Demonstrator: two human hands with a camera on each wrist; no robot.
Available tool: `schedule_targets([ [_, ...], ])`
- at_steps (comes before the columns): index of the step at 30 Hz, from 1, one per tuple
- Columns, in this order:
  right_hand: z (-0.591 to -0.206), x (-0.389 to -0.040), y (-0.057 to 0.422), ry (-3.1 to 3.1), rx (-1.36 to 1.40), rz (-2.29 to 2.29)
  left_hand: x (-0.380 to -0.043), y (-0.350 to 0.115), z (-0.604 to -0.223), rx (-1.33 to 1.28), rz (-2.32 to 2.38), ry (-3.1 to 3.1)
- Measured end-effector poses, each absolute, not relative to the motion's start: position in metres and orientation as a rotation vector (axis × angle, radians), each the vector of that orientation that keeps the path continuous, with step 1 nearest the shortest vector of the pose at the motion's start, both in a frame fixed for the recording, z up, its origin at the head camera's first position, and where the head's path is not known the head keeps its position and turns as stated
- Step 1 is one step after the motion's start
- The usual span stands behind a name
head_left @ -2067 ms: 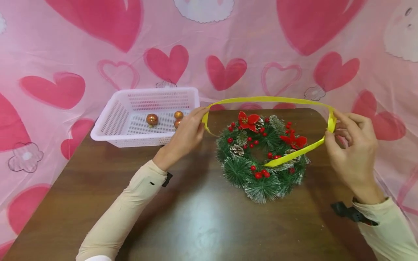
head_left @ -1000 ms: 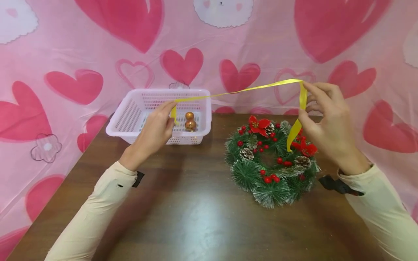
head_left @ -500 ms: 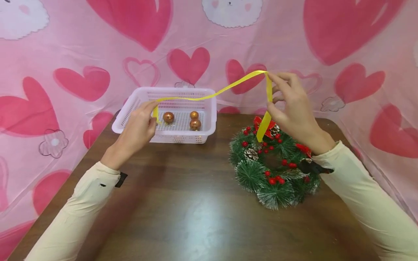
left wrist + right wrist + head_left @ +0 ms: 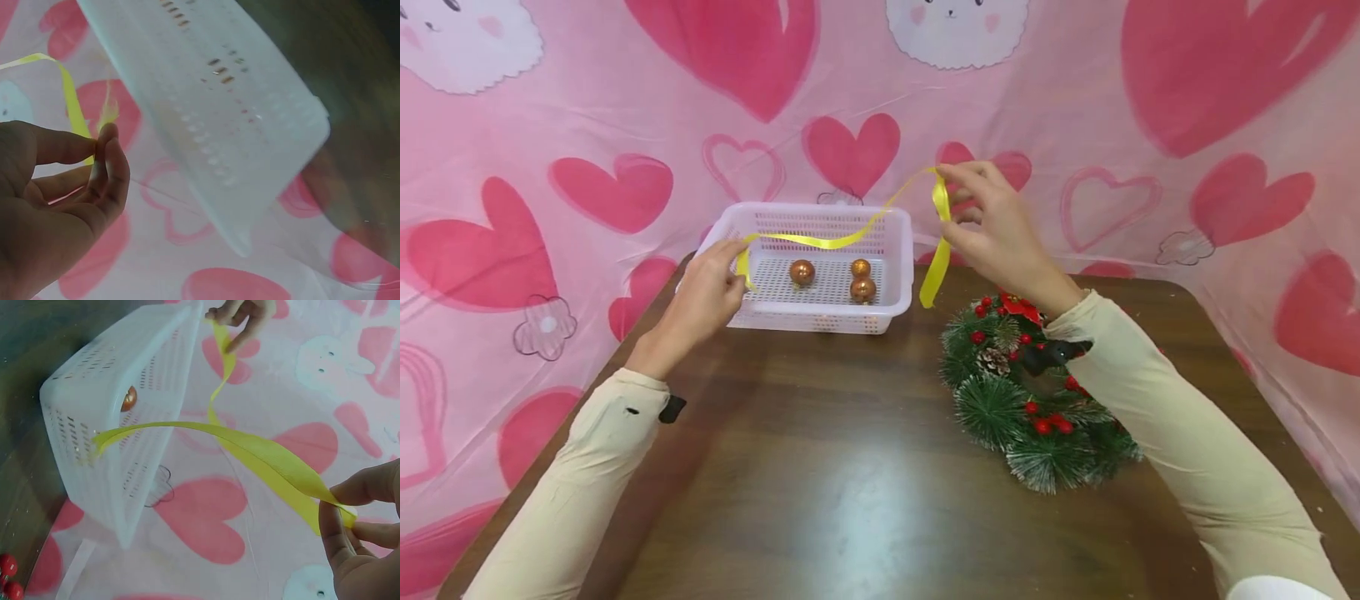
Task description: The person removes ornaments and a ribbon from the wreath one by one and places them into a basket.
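Observation:
A yellow ribbon (image 4: 831, 242) spans the gap between both hands, sagging over the white plastic basket (image 4: 820, 321). My left hand (image 4: 694, 296) pinches it near one end, above the basket's left side; the left wrist view shows the frayed tip sticking out past the fingertips. Higher up, beyond the basket's right edge, my right hand (image 4: 996, 218) pinches the ribbon between thumb and fingers, and a loose tail hangs below. Several copper-coloured ornament balls, one of them a larger ball (image 4: 802, 272), lie inside the basket.
A green wreath (image 4: 992, 412) with red berries, red flowers and pine cones lies on the brown wooden table (image 4: 790, 467), partly hidden under my right forearm. Behind the table hangs a pink cloth (image 4: 985, 100) printed with hearts.
Both hands have moved left from the wreath toward the basket, the ribbon held throughout. The ribbon went from stretched out to slack as the right hand came closer to the left.

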State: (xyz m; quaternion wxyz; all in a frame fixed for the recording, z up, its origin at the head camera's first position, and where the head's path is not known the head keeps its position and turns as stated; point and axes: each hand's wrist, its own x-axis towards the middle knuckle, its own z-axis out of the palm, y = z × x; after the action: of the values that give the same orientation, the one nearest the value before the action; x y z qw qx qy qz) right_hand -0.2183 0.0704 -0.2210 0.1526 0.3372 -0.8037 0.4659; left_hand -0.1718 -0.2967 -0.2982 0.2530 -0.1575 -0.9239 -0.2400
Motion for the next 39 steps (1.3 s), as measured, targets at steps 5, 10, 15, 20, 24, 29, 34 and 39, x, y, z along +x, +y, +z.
schedule_targets([
  [5, -0.221, -0.229, 0.054, -2.294, 0.945, 1.386, -0.179, -0.306, -0.305, -0.393, -0.672, -2.570],
  [10, -0.224, -0.243, 0.040, -2.271, 0.892, 1.369, -0.187, -0.315, -0.310, -0.305, -0.724, -2.649],
  [15, -0.227, -0.256, 0.023, -2.231, 0.846, 1.352, -0.190, -0.323, -0.314, -0.225, -0.759, -2.691],
  [20, -0.225, -0.260, 0.007, -2.231, 0.833, 1.373, -0.191, -0.328, -0.316, -0.209, -0.778, -2.722],
  [24, -0.222, -0.261, -0.005, -2.265, 0.881, 1.385, -0.192, -0.332, -0.321, -0.204, -0.788, -2.755],
  [29, -0.229, -0.265, -0.008, -2.385, 0.896, 1.327, -0.194, -0.333, -0.324, -0.230, -0.767, -2.772],
  [34, -0.244, -0.275, 0.000, -2.515, 0.877, 1.245, -0.196, -0.332, -0.326, -0.280, -0.703, -2.797],
  [39, -0.253, -0.283, 0.011, -2.584, 0.867, 1.179, -0.199, -0.329, -0.325, -0.320, -0.659, -2.820],
])
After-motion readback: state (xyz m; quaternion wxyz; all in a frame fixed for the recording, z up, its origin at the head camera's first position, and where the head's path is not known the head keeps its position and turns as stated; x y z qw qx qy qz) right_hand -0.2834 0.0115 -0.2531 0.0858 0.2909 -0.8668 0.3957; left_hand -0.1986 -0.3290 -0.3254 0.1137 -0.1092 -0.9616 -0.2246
